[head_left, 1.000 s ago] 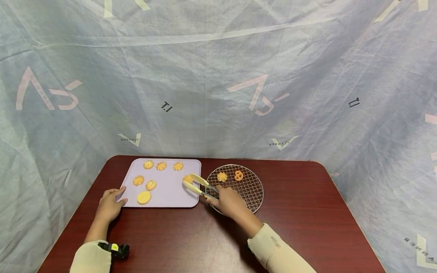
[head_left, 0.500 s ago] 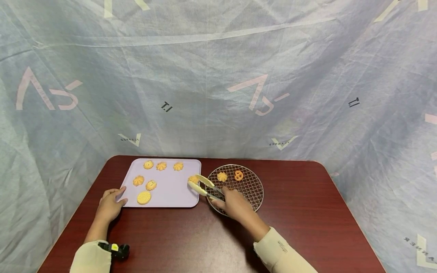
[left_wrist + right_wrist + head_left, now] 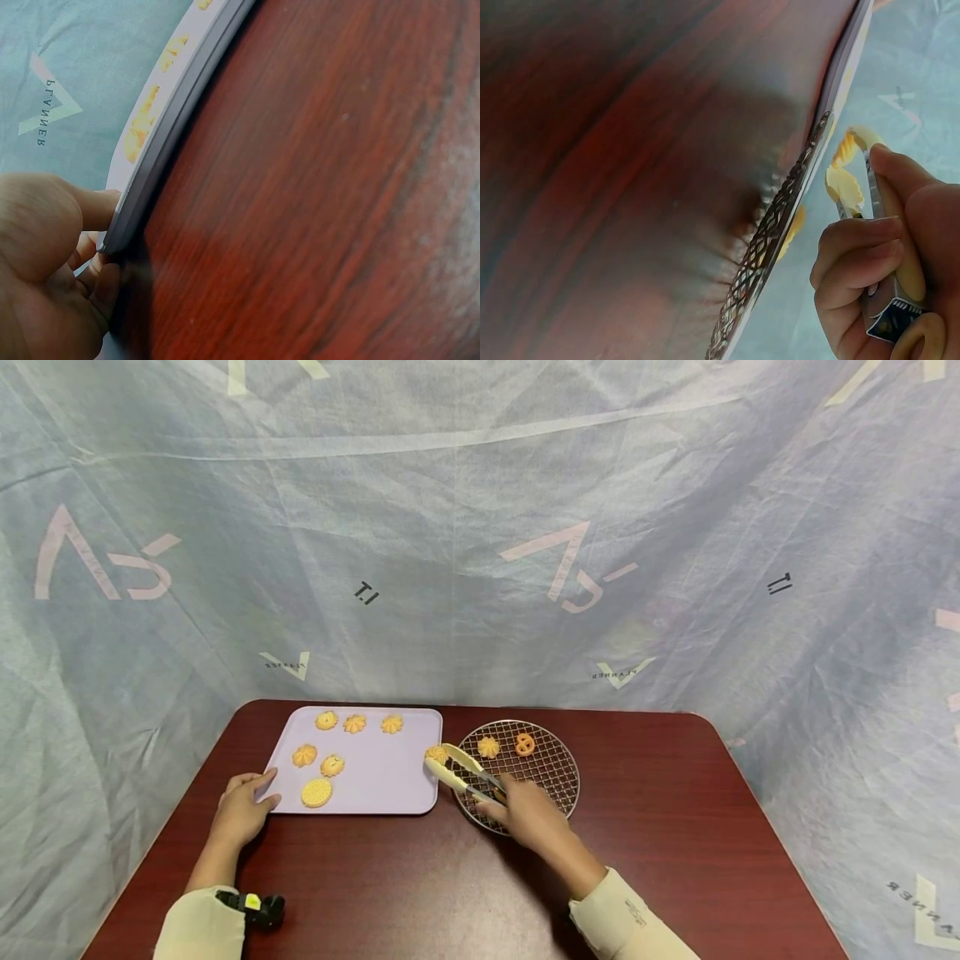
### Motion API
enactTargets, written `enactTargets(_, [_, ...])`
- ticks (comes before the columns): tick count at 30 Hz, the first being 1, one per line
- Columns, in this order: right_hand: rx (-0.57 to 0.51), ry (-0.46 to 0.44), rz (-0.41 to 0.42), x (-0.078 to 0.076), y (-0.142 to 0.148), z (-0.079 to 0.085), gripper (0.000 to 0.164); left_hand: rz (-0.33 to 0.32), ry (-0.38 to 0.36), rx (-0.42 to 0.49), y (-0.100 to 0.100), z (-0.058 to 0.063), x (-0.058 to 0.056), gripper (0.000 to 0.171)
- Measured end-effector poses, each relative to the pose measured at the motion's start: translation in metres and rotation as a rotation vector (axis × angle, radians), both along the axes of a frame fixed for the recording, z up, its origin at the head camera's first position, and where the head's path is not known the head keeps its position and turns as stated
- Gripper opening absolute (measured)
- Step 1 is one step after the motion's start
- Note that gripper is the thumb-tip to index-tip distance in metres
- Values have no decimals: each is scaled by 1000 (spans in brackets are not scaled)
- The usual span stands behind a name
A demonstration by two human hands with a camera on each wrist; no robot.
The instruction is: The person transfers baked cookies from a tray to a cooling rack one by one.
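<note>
A lilac tray [image 3: 382,777] lies at the left of the table with several cookies on it, among them a round one [image 3: 317,792]. At its front left corner my left hand [image 3: 242,810] pinches the rim, the thumb on the tray's edge in the left wrist view. My right hand [image 3: 531,814] grips tongs [image 3: 889,217] with cream tips and metal arms. Between those tips is a ridged yellow cookie [image 3: 435,755], held over the tray's right edge. Under the tongs and hand is a round wire rack [image 3: 555,777], partly hidden by them.
On the rack lie a flower-shaped cookie [image 3: 488,747] and a pretzel [image 3: 525,744]. The dark red wooden table [image 3: 675,827] extends to the right and front. A grey printed cloth [image 3: 450,568] hangs behind and at both sides.
My right hand has drawn the tongs and their cookie rightward, from over the tray to its right edge beside the rack. The left hand has stayed at the tray corner.
</note>
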State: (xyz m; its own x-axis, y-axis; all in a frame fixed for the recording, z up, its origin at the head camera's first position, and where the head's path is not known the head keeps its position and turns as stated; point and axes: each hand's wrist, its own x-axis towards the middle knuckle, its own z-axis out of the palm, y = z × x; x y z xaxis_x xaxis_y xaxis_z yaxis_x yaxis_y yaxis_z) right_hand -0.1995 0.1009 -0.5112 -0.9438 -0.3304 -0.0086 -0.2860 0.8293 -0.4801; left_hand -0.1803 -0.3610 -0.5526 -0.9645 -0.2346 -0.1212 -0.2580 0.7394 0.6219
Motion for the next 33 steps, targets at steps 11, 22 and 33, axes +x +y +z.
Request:
enactTargets(11, [7, 0, -46, 5, 16, -2, 47, 2, 0, 6, 0, -1, 0, 57])
enactTargets(22, [-6, -24, -81, 8, 31, -3, 46, 2, 1, 8, 0, -1, 0, 57])
enactTargets(33, [-4, -9, -130, 11, 47, -5, 42, 8, 21, 11, 1, -3, 2, 57])
